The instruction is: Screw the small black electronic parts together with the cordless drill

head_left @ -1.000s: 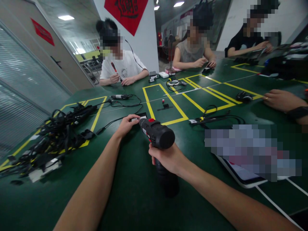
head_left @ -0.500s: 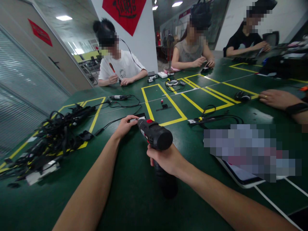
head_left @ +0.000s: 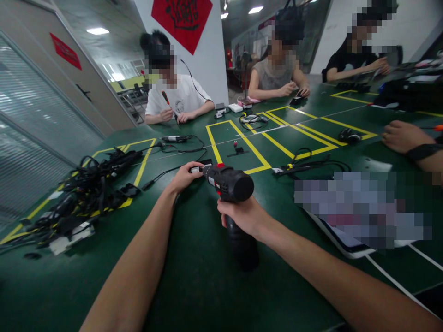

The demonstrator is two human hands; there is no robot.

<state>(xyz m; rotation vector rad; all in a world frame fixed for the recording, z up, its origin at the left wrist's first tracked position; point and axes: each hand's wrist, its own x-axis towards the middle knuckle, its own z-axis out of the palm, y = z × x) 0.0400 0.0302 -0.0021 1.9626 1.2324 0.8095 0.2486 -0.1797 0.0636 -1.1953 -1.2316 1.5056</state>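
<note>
The cordless drill (head_left: 230,183) points left, its barrel roughly level at lower centre, with its nose between the left hand's (head_left: 185,177) pinching fingers (head_left: 198,165). The right hand (head_left: 241,217) clenches the handle.

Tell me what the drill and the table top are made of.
The drill looks like moulded plastic, matte black with a slight sheen. The table top seems a smooth green painted or rubber-matted surface, shiny where it catches the ceiling light; the look leaves which one open.
</note>
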